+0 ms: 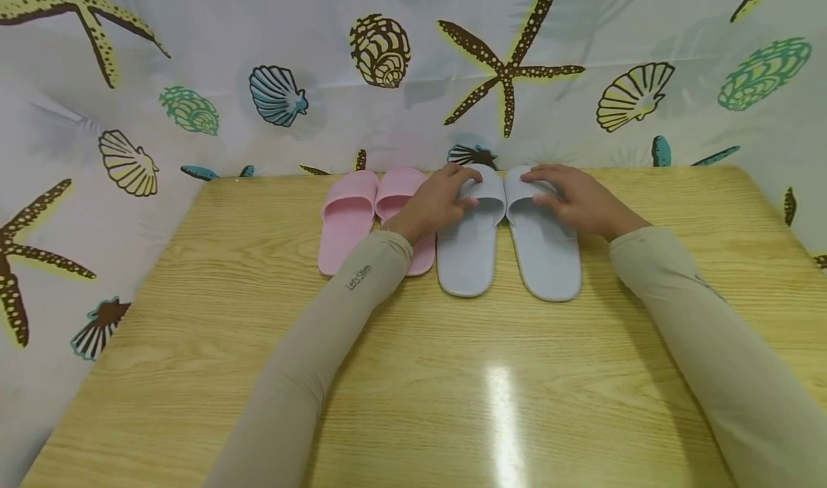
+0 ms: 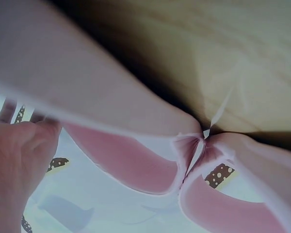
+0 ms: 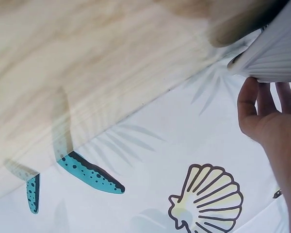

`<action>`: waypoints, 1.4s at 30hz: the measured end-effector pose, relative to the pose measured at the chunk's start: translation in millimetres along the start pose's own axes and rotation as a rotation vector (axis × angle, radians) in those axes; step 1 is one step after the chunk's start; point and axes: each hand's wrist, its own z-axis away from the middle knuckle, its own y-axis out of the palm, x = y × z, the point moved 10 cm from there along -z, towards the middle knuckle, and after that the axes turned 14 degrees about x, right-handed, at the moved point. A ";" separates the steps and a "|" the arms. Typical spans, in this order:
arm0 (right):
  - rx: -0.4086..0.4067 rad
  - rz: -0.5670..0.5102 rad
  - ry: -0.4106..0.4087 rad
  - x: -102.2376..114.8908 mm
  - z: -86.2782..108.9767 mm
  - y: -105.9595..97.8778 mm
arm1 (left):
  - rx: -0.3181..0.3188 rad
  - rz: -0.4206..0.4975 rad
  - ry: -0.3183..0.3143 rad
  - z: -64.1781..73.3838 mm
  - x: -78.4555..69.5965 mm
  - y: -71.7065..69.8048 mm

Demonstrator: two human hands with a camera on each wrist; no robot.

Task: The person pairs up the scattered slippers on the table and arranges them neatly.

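Two grey slippers stand side by side, straps toward the patterned cloth. My left hand (image 1: 442,197) rests over the strap of the left grey slipper (image 1: 468,258), fingers on top and thumb near the strap's opening. Mirroring it, my right hand (image 1: 584,199) touches the right grey slipper (image 1: 550,262) at its strap, thumb by the opening. In the right wrist view, slightly bent fingers (image 3: 250,99) meet the ribbed strap (image 3: 276,63). Left of these, a pair of pink slippers (image 1: 342,240) lies partly under my left forearm; their straps (image 2: 136,167) fill much of the left wrist view.
All the slippers lie along the back edge of a wood-grain table (image 1: 413,373). Behind it hangs a white cloth (image 1: 323,36) printed with shells and starfish, which also borders the left and right sides.
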 end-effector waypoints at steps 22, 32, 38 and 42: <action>0.010 -0.041 0.044 -4.7 -9.2 6.3 | 0.013 -0.025 -0.004 2.9 10.2 6.0; 0.024 -0.054 0.067 -7.4 -10.6 7.7 | 0.031 -0.024 -0.012 6.6 11.7 5.4; -0.013 -0.049 0.083 -6.9 -4.8 6.4 | -0.018 -0.009 -0.021 11.9 8.4 0.3; -0.030 -0.001 0.130 -7.4 2.7 6.7 | -0.074 -0.093 0.005 21.8 -3.5 -4.3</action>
